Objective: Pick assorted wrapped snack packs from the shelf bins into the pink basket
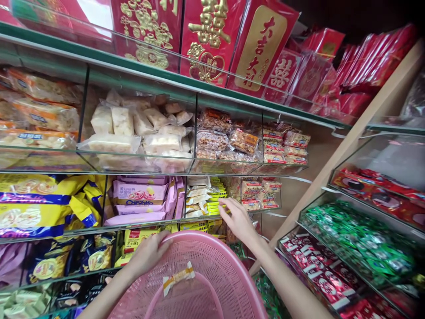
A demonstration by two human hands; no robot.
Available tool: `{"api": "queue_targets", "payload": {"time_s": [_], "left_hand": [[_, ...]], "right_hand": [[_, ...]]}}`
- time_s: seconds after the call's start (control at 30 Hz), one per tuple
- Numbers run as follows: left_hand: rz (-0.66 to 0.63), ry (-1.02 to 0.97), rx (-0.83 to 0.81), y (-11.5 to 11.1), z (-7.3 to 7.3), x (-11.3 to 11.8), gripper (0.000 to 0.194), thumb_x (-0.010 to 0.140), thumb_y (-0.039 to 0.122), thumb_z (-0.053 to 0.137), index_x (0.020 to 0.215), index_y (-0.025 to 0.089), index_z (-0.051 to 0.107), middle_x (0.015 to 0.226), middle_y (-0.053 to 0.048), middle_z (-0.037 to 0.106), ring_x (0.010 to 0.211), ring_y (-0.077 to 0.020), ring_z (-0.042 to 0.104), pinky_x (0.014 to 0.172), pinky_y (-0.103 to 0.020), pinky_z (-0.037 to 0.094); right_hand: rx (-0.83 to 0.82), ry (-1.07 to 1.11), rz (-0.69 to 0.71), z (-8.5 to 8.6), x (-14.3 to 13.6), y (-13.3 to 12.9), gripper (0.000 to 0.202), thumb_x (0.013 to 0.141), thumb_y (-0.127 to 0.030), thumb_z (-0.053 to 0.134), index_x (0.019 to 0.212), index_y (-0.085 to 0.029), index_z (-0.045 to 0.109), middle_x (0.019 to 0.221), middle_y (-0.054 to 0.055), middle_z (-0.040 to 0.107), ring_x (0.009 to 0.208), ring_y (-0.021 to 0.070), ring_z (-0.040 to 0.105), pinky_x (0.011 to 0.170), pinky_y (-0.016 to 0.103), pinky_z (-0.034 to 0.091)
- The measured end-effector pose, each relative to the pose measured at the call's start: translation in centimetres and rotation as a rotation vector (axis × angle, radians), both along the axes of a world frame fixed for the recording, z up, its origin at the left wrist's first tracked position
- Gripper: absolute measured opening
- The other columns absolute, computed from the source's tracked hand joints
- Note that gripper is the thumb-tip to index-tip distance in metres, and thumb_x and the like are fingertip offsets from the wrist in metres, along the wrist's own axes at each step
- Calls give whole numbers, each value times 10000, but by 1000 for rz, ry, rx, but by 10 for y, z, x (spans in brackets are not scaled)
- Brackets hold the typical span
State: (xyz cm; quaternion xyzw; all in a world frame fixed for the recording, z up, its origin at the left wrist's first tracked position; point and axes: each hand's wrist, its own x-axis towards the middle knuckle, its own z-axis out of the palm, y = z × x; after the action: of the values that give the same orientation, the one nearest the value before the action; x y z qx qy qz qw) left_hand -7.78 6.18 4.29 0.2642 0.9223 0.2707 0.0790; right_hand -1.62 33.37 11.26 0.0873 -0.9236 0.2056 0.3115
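My left hand (149,252) is closed round the rim of a pink plastic basket (232,257), which tilts toward me. Inside the basket lies one small wrapped snack bar (178,278) in a white and yellow-brown wrapper. My right hand (237,221) reaches over the basket to the shelf, its fingers stretched out and apart. Its fingertips are at the yellow-green packets (216,195); whether they touch is hard to tell. Beside these, in the same compartment, white and yellow wrapped bars (197,197) are piled.
Glass-fronted dividers part the shelf. Purple biscuit packs (141,195) stand left of my right hand, small nut bars (255,192) right of it. Above are white wrapped blocks (122,119) and red envelopes (212,40). A wooden post (318,177) rises at right, near green-wrapped sweets (358,239).
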Motion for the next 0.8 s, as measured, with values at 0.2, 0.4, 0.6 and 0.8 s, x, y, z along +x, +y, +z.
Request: {"api": "queue_targets", "payload": {"time_s": [0.2,0.4,0.6,0.8], "left_hand": [[27,11,-32,-5,-3,-3,404,856,475,326,1026,220,590,992,-76,691,966,-240,629,796,-299,432],[42,10,-41,-12,-4,-5,401,860,467,321,1046,220,576,1019,-76,686,990,-245,624,821,-320,430],[59,15,-50,-14,1,-2,388,866,455,313,1047,225,568,1003,-66,685,988,-237,625,819,-310,431],[82,7,-27,-14,5,0,372,872,455,313,1023,226,564,1017,-65,681,990,-232,620,818,-305,425]], "right_hand": [[-72,-39,-79,-4,-18,10,250,854,-189,415,1059,-166,556,946,67,633,801,178,589,801,327,459],[-85,-4,-7,0,-24,-1,270,854,-194,432,1097,-176,547,1006,71,623,878,183,584,842,319,449],[-14,49,22,8,-39,2,294,862,-183,449,1145,-176,533,1053,81,598,935,196,568,842,315,447],[50,94,71,7,-52,7,180,878,-220,489,1004,-179,612,952,67,632,881,197,572,797,318,445]]}}
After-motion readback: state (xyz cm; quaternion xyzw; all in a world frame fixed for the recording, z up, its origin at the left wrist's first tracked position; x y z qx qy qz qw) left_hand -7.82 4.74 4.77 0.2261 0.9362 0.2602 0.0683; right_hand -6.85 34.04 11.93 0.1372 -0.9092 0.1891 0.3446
